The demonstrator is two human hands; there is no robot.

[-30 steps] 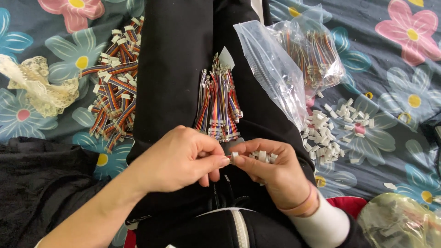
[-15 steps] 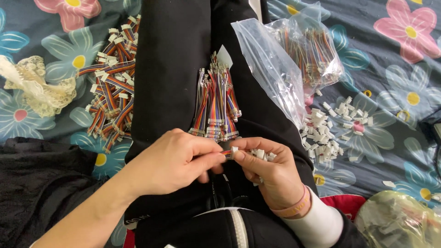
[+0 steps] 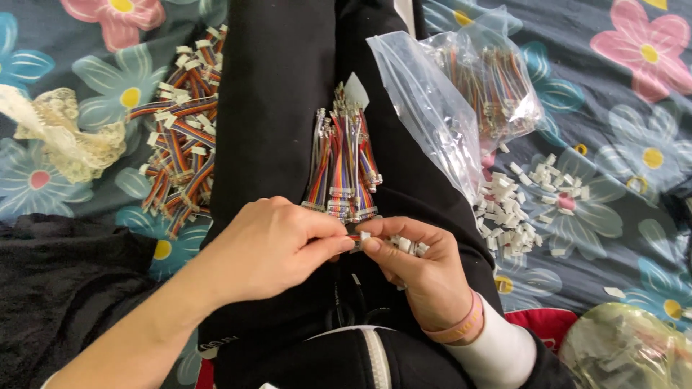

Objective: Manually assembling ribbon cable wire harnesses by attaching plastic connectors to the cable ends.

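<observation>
Rainbow ribbon cable (image 3: 353, 236) is pinched by the left hand (image 3: 270, 248) and met by a white connector housing (image 3: 365, 235) gripped in the right hand (image 3: 422, 270); more housings are cupped there. A cable bundle (image 3: 342, 169) lies just beyond both hands.

The left hand (image 3: 270, 248) and right hand (image 3: 422, 270) met fingertip to fingertip, hiding most of the small white connector (image 3: 365, 235) pinched between them; its wire was barely visible. More white connectors (image 3: 404, 246) lay half hidden in the right palm. The clear bag (image 3: 627, 349) at bottom right was cut off, its contents blurred.
</observation>
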